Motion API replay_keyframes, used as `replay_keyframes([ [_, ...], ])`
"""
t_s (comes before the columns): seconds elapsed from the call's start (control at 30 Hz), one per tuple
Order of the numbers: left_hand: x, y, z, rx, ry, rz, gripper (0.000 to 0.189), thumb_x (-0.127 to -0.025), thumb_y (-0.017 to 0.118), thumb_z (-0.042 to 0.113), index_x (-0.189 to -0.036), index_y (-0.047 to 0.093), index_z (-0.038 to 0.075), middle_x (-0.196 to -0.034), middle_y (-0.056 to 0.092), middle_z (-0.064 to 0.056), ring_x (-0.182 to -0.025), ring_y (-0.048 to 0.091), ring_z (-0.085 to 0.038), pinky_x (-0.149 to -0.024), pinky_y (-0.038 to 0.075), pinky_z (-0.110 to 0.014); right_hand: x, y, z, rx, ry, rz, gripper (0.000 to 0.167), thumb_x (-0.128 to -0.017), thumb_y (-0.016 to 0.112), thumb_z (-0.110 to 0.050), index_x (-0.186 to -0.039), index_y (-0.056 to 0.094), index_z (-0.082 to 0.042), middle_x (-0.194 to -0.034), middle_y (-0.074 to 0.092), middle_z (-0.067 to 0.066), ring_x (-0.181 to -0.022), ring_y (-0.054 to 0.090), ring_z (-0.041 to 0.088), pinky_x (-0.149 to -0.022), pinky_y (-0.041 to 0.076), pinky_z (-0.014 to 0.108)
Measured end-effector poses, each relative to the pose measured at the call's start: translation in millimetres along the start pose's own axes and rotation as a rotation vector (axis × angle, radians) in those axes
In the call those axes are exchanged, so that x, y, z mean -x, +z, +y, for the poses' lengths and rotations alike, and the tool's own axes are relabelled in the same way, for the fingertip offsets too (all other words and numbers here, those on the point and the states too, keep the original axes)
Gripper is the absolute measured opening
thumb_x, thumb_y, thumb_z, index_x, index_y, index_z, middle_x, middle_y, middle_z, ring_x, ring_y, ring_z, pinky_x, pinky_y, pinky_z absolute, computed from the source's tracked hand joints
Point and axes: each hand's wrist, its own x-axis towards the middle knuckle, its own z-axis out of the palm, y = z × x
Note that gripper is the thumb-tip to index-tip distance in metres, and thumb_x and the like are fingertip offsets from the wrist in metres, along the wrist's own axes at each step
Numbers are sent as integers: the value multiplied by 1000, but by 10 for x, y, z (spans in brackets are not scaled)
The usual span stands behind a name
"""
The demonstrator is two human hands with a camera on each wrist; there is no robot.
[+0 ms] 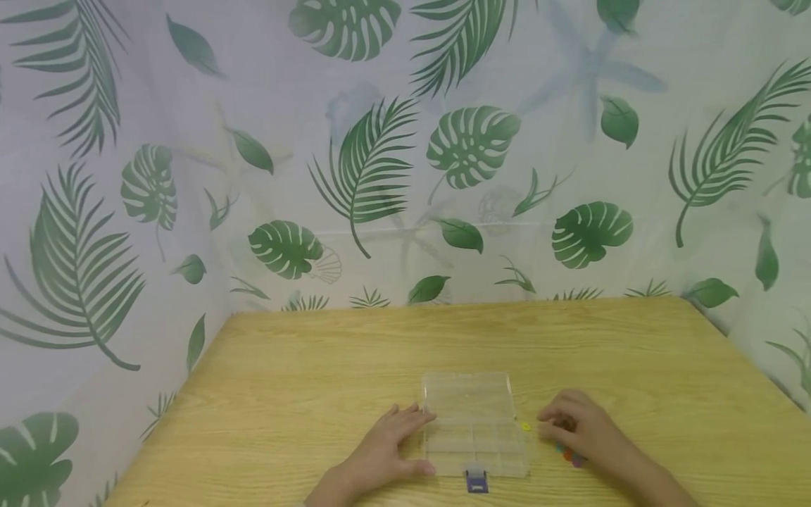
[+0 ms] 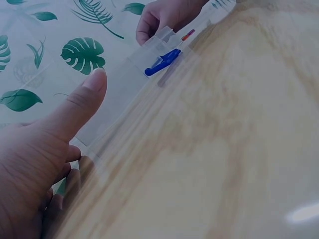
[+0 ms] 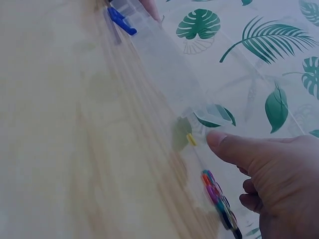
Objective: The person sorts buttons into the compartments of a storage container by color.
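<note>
R hand (image 1: 583,426): fingers bent, thumb & fingertips apart, nothing visible btwn them; it's over the tbl just right of the box. Yellow disc (image 1: 526,427) lies btwn that hand & the box's right edge, v. close to the box. Small pile of multicol. discs (image 1: 567,456) (orange, purple, blue etc.) on the tbl, partly hidden under R hand.

L hand (image 1: 388,443): fingers straight, spread apart, thumb out toward near left corner; tips at left edge of the clear plastic box (image 1: 450,461). Box sits btwn the hands, divided into compartments, lid (image 1: 467,396) open to the far side, blue latch (image 1: 477,482) on near edge.

Beyond: wood-grain tbl (image 1: 317,366), then leaf-print backdrop (image 1: 393,274) at far side, left & right.
</note>
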Motion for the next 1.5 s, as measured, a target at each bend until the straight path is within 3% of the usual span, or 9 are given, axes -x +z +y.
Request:
replay_keyframes([
  [0.13, -3, -4, 0, 1, -8, -3, 74, -78, 69, 51, -141, 44, 20, -144, 46, -3, -136, 37, -27, -113, 21, -54, -50, 37, -3, -58, 88, -63, 14, -79, 75, -17, -91, 67, -16, -83, 52, -16, -76, 45, 3, -62, 46, 19],
  [0.23, -7, -3, 0, -2, -5, -2, 74, -78, 69, 50, -141, 45, 19, -144, 46, -3, -136, 37, -27, -113, 21, -53, -75, 53, 3, -67, 94, -78, 14, -80, 75, -19, -92, 67, -16, -83, 54, -15, -76, 44, 2, -60, 44, 18],
  [0.67, 5, 7, 4, 5, 26, 8, 72, -79, 70, 47, -140, 45, 17, -143, 48, -5, -135, 39, -29, -112, 23, -55, -122, 167, 88, 16, -44, -46, 21, -72, 79, -14, -86, 64, -19, -83, 55, -15, -78, 36, -2, -61, 38, 18],
  [0.9, -6, 26, -23, 5, -2, -15, 73, -79, 67, 53, -141, 44, 21, -144, 46, -2, -136, 38, -26, -112, 22, -54, -120, 168, 114, 24, -90, -63, 19, -75, 77, -12, -86, 63, -18, -83, 56, -13, -78, 35, -1, -60, 36, 19],
  [1.2, 9, -13, -45, 8, -9, -7, 73, -79, 66, 54, -141, 44, 22, -144, 46, -2, -136, 38, -26, -112, 22, -55, -138, 179, 150, 160, -162, -57, 16, -77, 75, -21, -83, 61, -21, -80, 52, -16, -78, 32, -1, -61, 32, 21],
  [1.5, 1, 13, -19, -1, -12, -5, 73, -79, 67, 53, -141, 44, 22, -144, 46, -2, -136, 38, -27, -112, 22, -55, -139, 170, 52, 189, -178, 51, 22, -73, 77, -13, -84, 60, -21, -85, 52, -17, -82, 35, 0, -66, 34, 19],
])
